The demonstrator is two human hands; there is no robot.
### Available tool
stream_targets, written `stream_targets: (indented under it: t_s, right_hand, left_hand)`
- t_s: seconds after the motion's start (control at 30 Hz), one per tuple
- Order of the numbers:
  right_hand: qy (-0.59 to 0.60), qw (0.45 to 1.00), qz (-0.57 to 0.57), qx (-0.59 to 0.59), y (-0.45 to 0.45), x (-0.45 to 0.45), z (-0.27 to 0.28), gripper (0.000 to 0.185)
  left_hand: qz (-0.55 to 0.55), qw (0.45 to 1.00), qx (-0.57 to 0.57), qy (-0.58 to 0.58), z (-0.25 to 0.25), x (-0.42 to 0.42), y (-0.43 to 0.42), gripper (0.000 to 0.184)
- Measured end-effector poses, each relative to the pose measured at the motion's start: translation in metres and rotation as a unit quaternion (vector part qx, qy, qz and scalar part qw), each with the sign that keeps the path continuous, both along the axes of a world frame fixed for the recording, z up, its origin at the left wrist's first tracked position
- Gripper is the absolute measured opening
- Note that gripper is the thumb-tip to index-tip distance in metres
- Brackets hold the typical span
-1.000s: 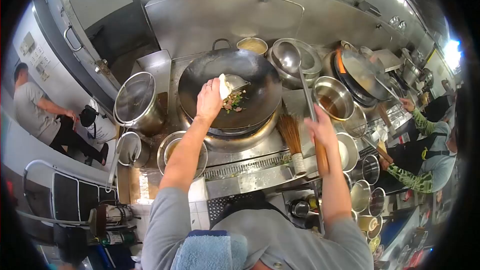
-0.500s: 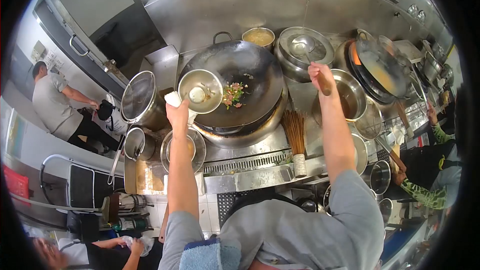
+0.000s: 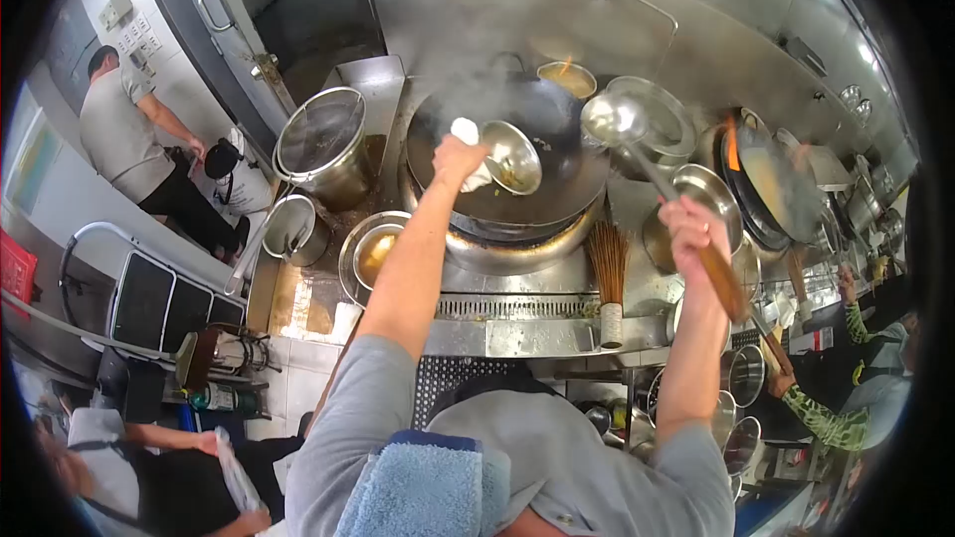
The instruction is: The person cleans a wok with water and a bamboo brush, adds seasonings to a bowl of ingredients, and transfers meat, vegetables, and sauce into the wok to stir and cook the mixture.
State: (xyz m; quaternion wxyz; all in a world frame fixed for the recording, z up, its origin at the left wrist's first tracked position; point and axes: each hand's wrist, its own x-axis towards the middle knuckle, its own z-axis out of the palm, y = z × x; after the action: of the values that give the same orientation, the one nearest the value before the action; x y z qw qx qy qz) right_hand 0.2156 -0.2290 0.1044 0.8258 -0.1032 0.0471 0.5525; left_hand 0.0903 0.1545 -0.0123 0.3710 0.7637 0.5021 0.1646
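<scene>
My left hand [image 3: 461, 159] is over the near left part of the black wok [image 3: 448, 119], closed on a white cloth [image 3: 465, 131] and the rim of a metal bowl [image 3: 514, 144]. The bowl is tilted on its side, with bits of food near its lower edge. It hides part of the wok, where a few small pieces show. My right hand [image 3: 691, 237] grips the wooden handle of a ladle [image 3: 614, 121]. The ladle's shiny scoop is at the wok's right rim, before a metal pot [image 3: 665, 129]. Steam rises over the wok.
A bamboo brush [image 3: 609, 273] stands right of the burner. On the left are a tall pot [image 3: 323, 154], a small pot [image 3: 296, 229] and a bowl of yellowish liquid [image 3: 376, 254]. A second wok [image 3: 761, 184] smokes at right. Other people are at both sides.
My left hand has moved the bowl further over the wok and tipped it. The ladle has come from above the pot towards the wok's rim. Steam has appeared, and the view has shifted.
</scene>
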Motion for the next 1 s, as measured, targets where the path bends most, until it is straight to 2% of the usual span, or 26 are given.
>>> stream_targets:
  t_s: [0.1,0.17,0.2,0.23,0.3,0.33,0.4,0.43,0.5,0.57,0.6,0.7,0.8,0.87,0.93,1.0]
  right_hand:
    - [-0.021,0.998,0.025,-0.049,-0.002,-0.038,-0.011,0.018]
    - [-0.133,0.986,0.013,-0.097,-0.001,-0.065,-0.021,0.014]
    - [-0.221,0.962,0.036,-0.158,-0.001,-0.076,-0.025,0.022]
    - [-0.309,0.930,0.012,-0.199,0.000,-0.099,-0.023,0.037]
    - [-0.434,0.863,0.025,-0.259,-0.001,-0.120,-0.032,0.055]
    - [-0.457,0.846,0.018,-0.274,-0.002,-0.134,-0.033,0.066]
    - [-0.509,0.808,0.009,-0.296,-0.002,-0.149,-0.037,0.069]
    - [-0.535,0.787,0.005,-0.307,-0.002,-0.154,-0.041,0.070]
    - [-0.587,0.729,-0.014,-0.351,-0.004,-0.154,-0.051,0.076]
    - [-0.642,0.673,-0.012,-0.369,-0.011,-0.152,-0.057,0.078]
    - [-0.639,0.667,-0.003,-0.383,-0.013,-0.155,-0.054,0.079]
    - [-0.640,0.630,0.017,-0.439,-0.020,-0.161,-0.050,0.079]
    - [-0.666,0.565,0.034,-0.485,-0.026,-0.157,-0.055,0.079]
    - [-0.707,0.515,0.014,-0.484,-0.030,-0.153,-0.060,0.079]
    - [-0.748,0.467,-0.009,-0.473,-0.033,-0.144,-0.071,0.079]
    - [-0.784,0.421,-0.037,-0.454,-0.035,-0.132,-0.087,0.080]
  left_hand:
    - [-0.011,0.999,-0.030,-0.009,0.006,0.006,-0.012,0.079]
    - [-0.028,0.998,-0.061,-0.019,-0.004,0.009,-0.008,0.078]
    - [-0.033,0.998,-0.054,-0.018,-0.007,0.009,-0.009,0.076]
    - [-0.039,0.998,-0.046,-0.016,-0.008,0.008,-0.009,0.075]
    - [-0.047,0.997,-0.051,-0.021,-0.005,0.005,-0.007,0.071]
    - [-0.048,0.996,-0.066,-0.027,-0.002,0.003,-0.004,0.070]
    - [-0.054,0.994,-0.082,-0.041,0.010,-0.004,-0.003,0.066]
    - [-0.079,0.994,-0.071,-0.025,0.015,-0.006,0.001,0.071]
    - [-0.044,0.997,0.064,-0.030,0.027,-0.010,-0.013,0.064]
    - [-0.075,0.980,0.168,-0.069,0.034,-0.015,-0.025,0.055]
    - [-0.089,0.967,0.220,-0.089,0.041,-0.015,-0.028,0.051]
    - [-0.103,0.902,0.389,-0.154,0.066,-0.025,-0.037,0.039]
    - [-0.128,0.816,0.531,-0.190,0.099,-0.037,-0.035,0.039]
    - [-0.129,0.760,0.590,-0.239,0.116,-0.046,-0.037,0.041]
    - [-0.144,0.711,0.632,-0.272,0.110,-0.049,-0.035,0.043]
    - [-0.217,0.726,0.622,-0.199,0.078,-0.040,-0.034,0.041]
